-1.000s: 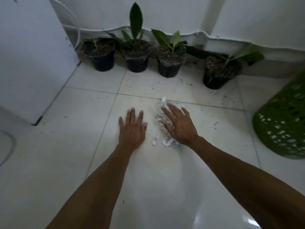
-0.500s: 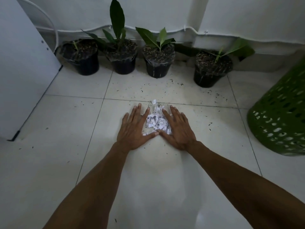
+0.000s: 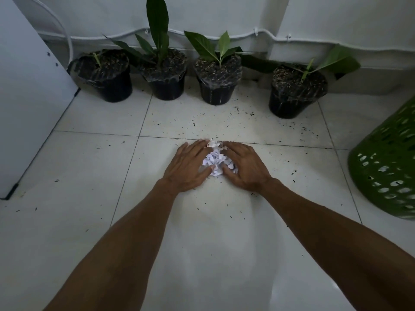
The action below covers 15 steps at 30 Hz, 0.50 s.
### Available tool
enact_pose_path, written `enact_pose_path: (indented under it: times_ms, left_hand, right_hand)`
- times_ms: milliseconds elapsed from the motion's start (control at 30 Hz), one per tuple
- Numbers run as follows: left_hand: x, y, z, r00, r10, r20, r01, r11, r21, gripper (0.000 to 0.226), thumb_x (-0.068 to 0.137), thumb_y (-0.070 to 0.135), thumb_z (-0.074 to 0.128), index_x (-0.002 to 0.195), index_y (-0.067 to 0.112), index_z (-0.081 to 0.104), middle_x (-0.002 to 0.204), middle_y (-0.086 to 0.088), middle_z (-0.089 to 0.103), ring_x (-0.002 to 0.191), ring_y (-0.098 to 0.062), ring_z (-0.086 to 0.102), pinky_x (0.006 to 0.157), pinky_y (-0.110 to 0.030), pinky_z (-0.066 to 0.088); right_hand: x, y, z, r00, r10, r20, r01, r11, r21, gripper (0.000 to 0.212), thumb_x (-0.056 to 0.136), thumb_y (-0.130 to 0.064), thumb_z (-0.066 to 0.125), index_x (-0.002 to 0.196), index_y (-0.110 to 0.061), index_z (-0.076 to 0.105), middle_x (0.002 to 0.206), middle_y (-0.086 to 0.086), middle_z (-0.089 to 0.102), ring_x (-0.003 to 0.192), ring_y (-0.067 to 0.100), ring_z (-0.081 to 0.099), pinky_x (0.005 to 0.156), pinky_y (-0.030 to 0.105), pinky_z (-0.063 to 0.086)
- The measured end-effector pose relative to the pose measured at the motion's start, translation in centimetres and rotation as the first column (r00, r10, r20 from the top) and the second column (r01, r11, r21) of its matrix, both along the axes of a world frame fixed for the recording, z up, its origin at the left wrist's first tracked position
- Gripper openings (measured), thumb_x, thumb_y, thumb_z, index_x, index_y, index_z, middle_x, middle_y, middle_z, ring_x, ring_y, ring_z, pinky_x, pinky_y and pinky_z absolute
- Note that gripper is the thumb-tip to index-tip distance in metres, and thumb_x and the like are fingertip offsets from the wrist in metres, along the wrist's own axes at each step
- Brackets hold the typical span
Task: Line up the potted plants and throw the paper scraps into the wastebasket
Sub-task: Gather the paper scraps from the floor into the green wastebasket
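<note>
Currently: four pots (image 3: 167, 72) in row along wall, done. Scraps (image 3: 215, 159) heaped on floor, cupped between left hand (image 3: 187, 166) and right hand (image 3: 244, 166), unlifted. Basket (image 3: 386, 167) awaits.

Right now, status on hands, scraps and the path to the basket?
Left hand and right hand cupped around paper scraps on the floor, none lifted. Four potted plants along the wall. Green wastebasket to the right, path clear.

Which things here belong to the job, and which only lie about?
For the job: paper scraps, four potted plants, green wastebasket, left hand, right hand.
Lying about: white cabinet, wall cable, dark specks.
</note>
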<state>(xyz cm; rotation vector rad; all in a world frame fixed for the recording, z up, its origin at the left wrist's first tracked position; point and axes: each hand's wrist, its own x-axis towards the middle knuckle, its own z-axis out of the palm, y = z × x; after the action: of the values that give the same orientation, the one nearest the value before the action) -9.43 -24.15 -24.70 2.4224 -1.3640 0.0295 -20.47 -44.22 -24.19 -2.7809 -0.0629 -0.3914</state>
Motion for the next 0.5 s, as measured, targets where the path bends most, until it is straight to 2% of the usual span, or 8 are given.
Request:
enact_pose_path:
  times_ms: [67, 133, 167, 233, 333, 400, 467, 500]
  left_hand:
    - [0.0, 0.4, -0.1, 1.0, 0.016, 0.019, -0.014, 0.992, -0.127, 0.045, 0.091, 0.037, 0.05, 0.123, 0.007, 0.061, 0.129, -0.01, 0.061, 0.12, -0.028, 0.056, 0.105, -0.047, 0.043]
    - [-0.1, 0.7, 0.3, 0.998, 0.06, 0.025, -0.053, 0.972, -0.227, 0.027, 0.087, 0.027, 0.057, 0.105, 0.008, 0.062, 0.108, -0.007, 0.062, 0.099, -0.026, 0.058, 0.086, -0.047, 0.05]
    - [-0.2, 0.9, 0.4, 0.996, 0.089, 0.019, -0.082, 0.965, -0.248, 0.028, 0.086, 0.028, 0.059, 0.106, 0.009, 0.061, 0.108, -0.006, 0.062, 0.099, -0.025, 0.057, 0.085, -0.047, 0.05]
    - [-0.7, 0.8, 0.7, 0.992, 0.122, -0.013, -0.122, 0.966, -0.227, 0.048, 0.085, 0.041, 0.06, 0.124, 0.012, 0.058, 0.133, -0.007, 0.057, 0.119, -0.025, 0.055, 0.101, -0.046, 0.047]
    - [-1.4, -0.1, 0.8, 0.999, 0.036, -0.038, -0.039, 0.995, -0.088, 0.076, 0.089, 0.063, 0.052, 0.153, 0.024, 0.036, 0.165, -0.002, 0.025, 0.15, -0.021, 0.027, 0.119, -0.041, 0.023]
    - [-1.9, -1.0, 0.7, 0.999, -0.02, -0.032, 0.02, 1.0, -0.02, 0.071, 0.093, 0.062, 0.048, 0.153, 0.027, 0.035, 0.166, 0.0, 0.021, 0.153, -0.019, 0.02, 0.121, -0.041, 0.017]
    - [-2.2, -1.6, 0.1, 0.999, -0.049, 0.005, 0.049, 0.998, -0.043, 0.047, 0.097, 0.042, 0.05, 0.138, 0.019, 0.053, 0.156, -0.005, 0.041, 0.145, -0.024, 0.038, 0.118, -0.045, 0.028]
    - [-2.3, -1.7, -0.1, 0.999, -0.042, 0.029, 0.045, 0.994, -0.097, 0.035, 0.096, 0.028, 0.052, 0.127, 0.014, 0.06, 0.144, -0.008, 0.053, 0.133, -0.028, 0.05, 0.111, -0.045, 0.038]
  right_hand:
    - [-0.6, -0.4, 0.0, 0.998, -0.046, 0.031, 0.046, 0.999, 0.012, 0.042, 0.086, -0.035, 0.063, 0.121, -0.011, 0.066, 0.133, 0.011, 0.063, 0.122, 0.028, 0.059, 0.102, 0.043, 0.045]
    - [-1.3, -0.9, 0.2, 0.994, -0.084, 0.065, 0.082, 0.996, 0.025, 0.04, 0.082, -0.033, 0.067, 0.115, -0.01, 0.066, 0.126, 0.01, 0.064, 0.112, 0.027, 0.062, 0.095, 0.043, 0.048]
    - [-1.7, -1.1, 0.4, 0.992, -0.102, 0.069, 0.1, 0.994, 0.032, 0.043, 0.082, -0.036, 0.067, 0.116, -0.011, 0.065, 0.126, 0.009, 0.061, 0.109, 0.025, 0.061, 0.094, 0.042, 0.048]
    - [-2.3, -1.2, 0.9, 0.99, -0.132, 0.047, 0.13, 0.99, 0.048, 0.053, 0.082, -0.048, 0.066, 0.124, -0.015, 0.059, 0.135, 0.007, 0.054, 0.113, 0.022, 0.058, 0.096, 0.04, 0.047]
    - [-2.7, -0.9, 0.8, 0.992, -0.118, -0.038, 0.119, 0.992, 0.041, 0.067, 0.083, -0.065, 0.06, 0.133, -0.02, 0.053, 0.147, 0.005, 0.047, 0.126, 0.021, 0.052, 0.104, 0.038, 0.042]
    - [-2.9, -0.8, 0.5, 0.993, -0.093, -0.068, 0.093, 0.996, -0.014, 0.062, 0.087, -0.062, 0.056, 0.132, -0.021, 0.056, 0.147, 0.008, 0.05, 0.129, 0.023, 0.051, 0.106, 0.042, 0.043]
    - [-3.0, -0.7, 0.2, 0.995, -0.098, -0.023, 0.098, 0.995, -0.026, 0.05, 0.09, -0.052, 0.059, 0.125, -0.017, 0.063, 0.139, 0.011, 0.057, 0.124, 0.025, 0.055, 0.103, 0.042, 0.046]
    - [-3.2, -0.7, 0.1, 0.993, -0.115, 0.013, 0.115, 0.993, -0.018, 0.045, 0.09, -0.048, 0.061, 0.12, -0.015, 0.065, 0.134, 0.012, 0.061, 0.12, 0.025, 0.058, 0.1, 0.04, 0.047]
